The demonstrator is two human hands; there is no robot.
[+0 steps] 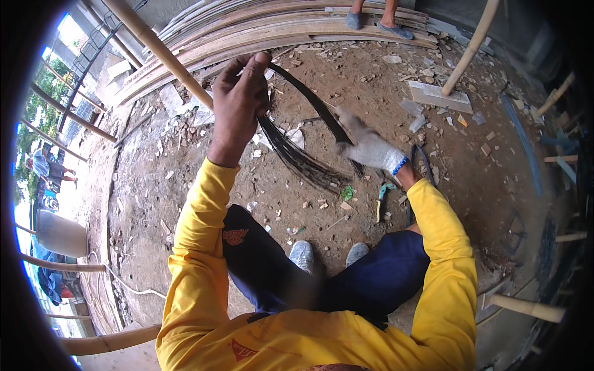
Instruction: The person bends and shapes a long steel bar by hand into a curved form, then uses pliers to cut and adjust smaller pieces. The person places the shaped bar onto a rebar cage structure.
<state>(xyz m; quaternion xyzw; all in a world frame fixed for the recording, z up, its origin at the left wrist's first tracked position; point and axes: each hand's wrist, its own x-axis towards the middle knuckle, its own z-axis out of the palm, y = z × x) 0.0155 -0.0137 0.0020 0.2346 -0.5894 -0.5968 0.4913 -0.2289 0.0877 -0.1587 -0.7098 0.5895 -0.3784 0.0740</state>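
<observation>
A bundle of thin black wires (pixel 307 94) bends over at my left hand (pixel 241 93), which is bare and closed around it. One side of the bundle runs right to my right hand (pixel 371 147), which wears a whitish glove and is closed on it near the end. The other side hangs below my left hand, its loose ends fanned out above the dirt. A hand tool with teal and yellow handles (pixel 380 201), like pliers, lies on the ground below my right hand. Next to it sits a green scrap (pixel 346 193).
Bamboo poles (pixel 162 54) stand around me, another pole (pixel 473 46) at the far right. Long wooden boards (pixel 247 36) are stacked at the back, where a person's feet (pixel 395 29) stand. Rubble and wood chips litter the dirt floor (pixel 445 185). A pale tub (pixel 62 234) stands left.
</observation>
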